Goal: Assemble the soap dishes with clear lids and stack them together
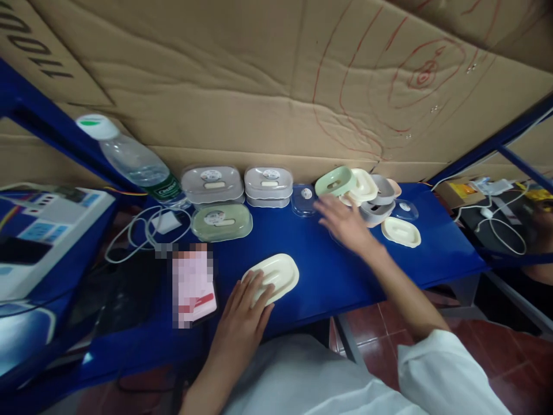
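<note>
A cream oval plastic dish [283, 275] with a raised middle lies on the blue table. My left hand [247, 302] rests on its left end, fingers stretched out over the surface. My right hand [343, 223] is slightly blurred, fingers extended, in front of a pile of oval plastic pieces. In that pile are a green piece [334, 181], cream pieces [365, 185] and grey pieces [380, 187]. A clear plastic lid [303, 202] with a round sticker lies left of my right hand. Whether that hand touches anything cannot be made out.
Grey lidded boxes [212, 184] and a green one [222, 223] stand at the back left. Near them are a water bottle [138, 164], a white cable [129, 236] and a phone [194, 285]. Another cream dish [401, 231] lies right. Cardboard [242, 86] walls the back.
</note>
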### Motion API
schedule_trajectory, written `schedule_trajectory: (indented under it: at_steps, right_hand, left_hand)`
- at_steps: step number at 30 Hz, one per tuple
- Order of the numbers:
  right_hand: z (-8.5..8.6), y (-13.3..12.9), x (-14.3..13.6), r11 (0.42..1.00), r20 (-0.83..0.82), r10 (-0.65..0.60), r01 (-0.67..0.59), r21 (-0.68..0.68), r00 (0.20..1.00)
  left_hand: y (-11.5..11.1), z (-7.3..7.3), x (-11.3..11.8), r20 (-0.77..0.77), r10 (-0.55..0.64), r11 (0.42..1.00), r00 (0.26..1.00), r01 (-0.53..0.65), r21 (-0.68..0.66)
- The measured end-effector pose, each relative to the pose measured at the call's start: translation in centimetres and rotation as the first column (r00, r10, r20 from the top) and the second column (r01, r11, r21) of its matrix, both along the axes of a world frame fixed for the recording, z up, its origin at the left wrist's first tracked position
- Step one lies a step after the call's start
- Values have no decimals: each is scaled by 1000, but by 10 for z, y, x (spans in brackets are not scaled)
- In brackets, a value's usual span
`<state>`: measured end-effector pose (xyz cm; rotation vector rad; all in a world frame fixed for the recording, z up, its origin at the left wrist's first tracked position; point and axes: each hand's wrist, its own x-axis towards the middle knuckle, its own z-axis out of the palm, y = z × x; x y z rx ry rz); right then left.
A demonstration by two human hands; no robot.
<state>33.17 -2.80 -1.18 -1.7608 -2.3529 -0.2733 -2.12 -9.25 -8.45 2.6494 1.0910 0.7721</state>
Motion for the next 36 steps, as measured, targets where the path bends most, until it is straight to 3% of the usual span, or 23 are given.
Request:
schedule_trajectory:
  at_steps: [2, 5, 8, 10, 13, 16, 22, 28, 30, 32, 34, 36]
  right_hand:
    - [17, 31, 41, 986, 76, -168, 168, 4, 983]
    - [36, 48, 65, 977, 131, -208, 212, -15, 969]
    - [37, 21, 37, 974, 42, -197, 191, 120, 980]
    - [28, -13, 0, 980, -45, -91, 97, 176, 995]
    - [5, -61, -58, 972, -146, 226, -214, 93, 963]
    - [-18, -83, -96, 917, -203, 386, -398, -19, 900]
    - [-42, -84, -109, 903, -198, 401, -423, -77, 894]
    - [-48, -84, -101, 881, -141, 447, -462, -102, 883]
    - [-44, -79, -82, 926, -142, 357, -370, -73, 923]
    - [-41, -77, -50, 998, -133, 50, -53, -17, 990]
    - [-42, -82, -17, 948, -127, -314, 319, 19, 941]
    - [-46, -93, 6, 885, -151, -459, 465, 0, 875]
  left_hand:
    - [-3, 1, -2, 31, 10, 1000, 999, -9, -27]
    - [-5, 7, -1, 77, 83, 990, 994, -74, -122]
    - [-4, 9, 1, 123, 185, 952, 975, -147, -270]
    - [-1, 9, 3, 157, 221, 928, 962, -158, -336]
    - [5, 7, 3, 208, 214, 923, 954, -127, -364]
    - [9, 7, 2, 183, 165, 915, 969, -82, -394]
    - [8, 9, -2, -18, 51, 954, 999, -54, -295]
    - [6, 0, -2, 90, 69, 966, 994, -44, -255]
    - [7, -1, -3, 116, 78, 963, 990, -45, -264]
    - [8, 1, -5, 122, 76, 951, 990, -35, -308]
    - [9, 6, -6, 136, 81, 915, 987, -20, -404]
    - [9, 11, -7, 181, 97, 864, 979, 7, -503]
